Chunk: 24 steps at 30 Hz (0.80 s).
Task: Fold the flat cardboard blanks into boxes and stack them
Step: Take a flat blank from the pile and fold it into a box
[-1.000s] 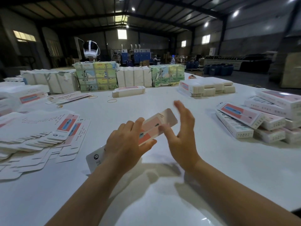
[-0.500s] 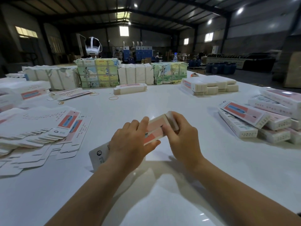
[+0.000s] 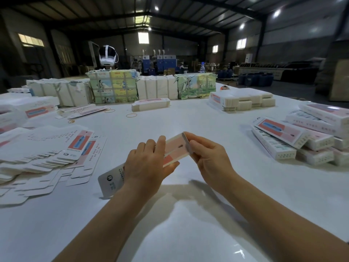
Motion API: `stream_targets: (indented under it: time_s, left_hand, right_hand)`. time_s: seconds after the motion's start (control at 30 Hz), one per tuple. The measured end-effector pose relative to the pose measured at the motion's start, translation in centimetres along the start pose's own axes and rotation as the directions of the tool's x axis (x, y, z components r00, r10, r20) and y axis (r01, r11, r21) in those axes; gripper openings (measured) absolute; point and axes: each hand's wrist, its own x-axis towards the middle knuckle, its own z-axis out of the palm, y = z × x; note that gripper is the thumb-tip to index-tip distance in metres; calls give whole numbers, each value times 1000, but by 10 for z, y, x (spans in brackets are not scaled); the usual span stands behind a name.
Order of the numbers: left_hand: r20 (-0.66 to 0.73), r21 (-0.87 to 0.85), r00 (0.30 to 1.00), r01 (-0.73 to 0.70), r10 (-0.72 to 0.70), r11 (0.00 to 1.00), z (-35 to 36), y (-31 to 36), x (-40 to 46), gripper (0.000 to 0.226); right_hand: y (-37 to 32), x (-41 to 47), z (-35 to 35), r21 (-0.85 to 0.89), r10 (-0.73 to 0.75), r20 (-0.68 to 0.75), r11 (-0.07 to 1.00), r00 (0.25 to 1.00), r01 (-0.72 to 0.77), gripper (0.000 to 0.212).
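Above the white table [image 3: 188, 114], both hands hold one long pink-and-white cardboard box [image 3: 176, 149] clear of the surface; its middle is hidden behind the left hand [image 3: 145, 167], and the print on its near white end is too small to read. That hand's fingers curl over the box's top edge, thumb beneath. The right hand [image 3: 209, 157] pinches the far end flap. Flat white blanks [image 3: 37, 159] lie fanned at left; folded boxes [image 3: 302, 140] are stacked at right, partly cut off.
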Motion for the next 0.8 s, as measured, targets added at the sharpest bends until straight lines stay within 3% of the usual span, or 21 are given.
stream_targets:
  time_s: [0.23,0.4,0.67,0.8]
  left_hand:
    - [-37,-26,999,-32,31,999,2,0,0,64]
    - [-112,-49,992,-57,51,997,6,-3,-1,66]
    - [-167,27,980,-109,112,994,6,-4,0,68]
    - [-164,108,976,-128,145,986,5,0,2,66]
  right_hand:
    - [1,-1,-1,-105,-87,-49,991,995,81,24]
    - [-3,-5,-1,-89,-171,-69,982,983,165,28]
    - [-4,-7,1,-37,-114,-132,993,985,110,39]
    - [-3,-5,-1,-156,-154,-232,980,960,120,40]
